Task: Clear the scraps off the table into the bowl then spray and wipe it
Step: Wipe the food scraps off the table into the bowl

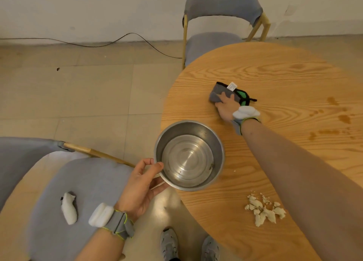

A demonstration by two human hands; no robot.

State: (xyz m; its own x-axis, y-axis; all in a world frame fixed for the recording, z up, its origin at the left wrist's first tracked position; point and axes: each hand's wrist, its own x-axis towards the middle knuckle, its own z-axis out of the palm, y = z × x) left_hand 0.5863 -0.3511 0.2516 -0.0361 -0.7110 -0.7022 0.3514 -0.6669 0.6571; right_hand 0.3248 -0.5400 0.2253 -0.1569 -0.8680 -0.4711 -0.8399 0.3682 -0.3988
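A steel bowl (pixel 189 155) hangs at the left edge of the round wooden table (pixel 275 80), partly over the rim, and looks empty. My left hand (pixel 144 184) grips its near-left rim, thumb on top. My right hand (pixel 225 105) reaches across the table and presses on a grey cloth (pixel 220 92) with black and green trim and a white label. A pile of pale crumbly scraps (pixel 264 209) lies on the table near its front edge, to the right of the bowl. One tiny crumb (pixel 234 170) sits beside the bowl.
Wet brownish stains (pixel 341 117) mark the table at the right. A grey chair (pixel 82 192) stands under my left arm with a white object (pixel 68 207) on its seat. Another grey chair (pixel 214 42) stands behind the table. A black cable (pixel 117 41) runs along the floor.
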